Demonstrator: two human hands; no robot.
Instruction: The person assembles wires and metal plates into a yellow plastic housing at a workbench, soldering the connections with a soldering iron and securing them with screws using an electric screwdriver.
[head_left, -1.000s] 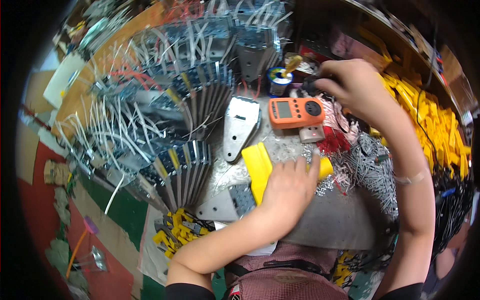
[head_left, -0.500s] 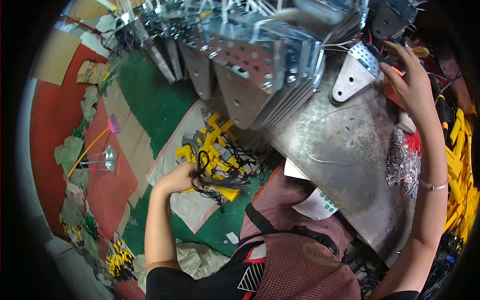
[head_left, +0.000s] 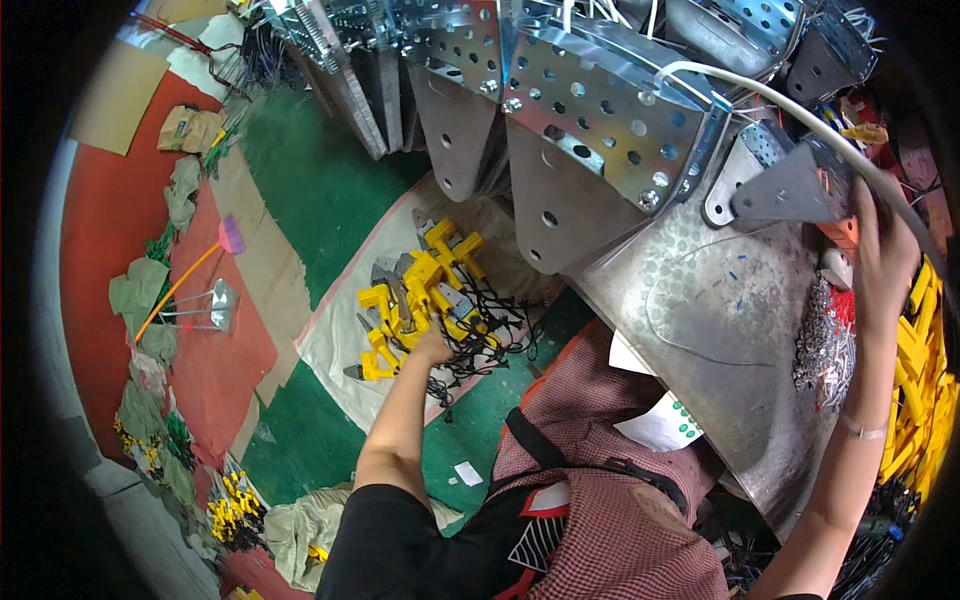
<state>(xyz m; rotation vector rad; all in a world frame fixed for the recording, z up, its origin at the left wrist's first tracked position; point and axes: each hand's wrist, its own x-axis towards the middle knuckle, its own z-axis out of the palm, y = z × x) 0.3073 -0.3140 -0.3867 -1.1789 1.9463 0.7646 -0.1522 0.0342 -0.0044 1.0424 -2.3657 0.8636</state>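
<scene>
Down on the left, my left hand [head_left: 432, 347] reaches into a pile of yellow-handled tools [head_left: 425, 283] with grey metal parts and black cords [head_left: 490, 318]. Its fingertips are among the handles, so their grip is hidden. At the right, my right hand [head_left: 885, 250] is raised above the metal table, its fingers closed at the wide end of a dark grey tapered metal bracket [head_left: 790, 190]. That bracket partly covers a lighter perforated bracket [head_left: 735, 178] behind it. A pale cable [head_left: 815, 125] arcs over the bracket and past my right hand.
Large perforated metal brackets [head_left: 600, 130] are stacked along the far edge of the metal table [head_left: 700, 300]. Small screws [head_left: 815, 335] lie near my right forearm, and yellow handles [head_left: 915, 390] fill the far right. The pile rests on a white sheet [head_left: 340, 340] on the green floor.
My left hand has moved right and onto the pile, away from the black cords it was at. My right hand has shifted right and lower, and the dark bracket now shows beside it.
</scene>
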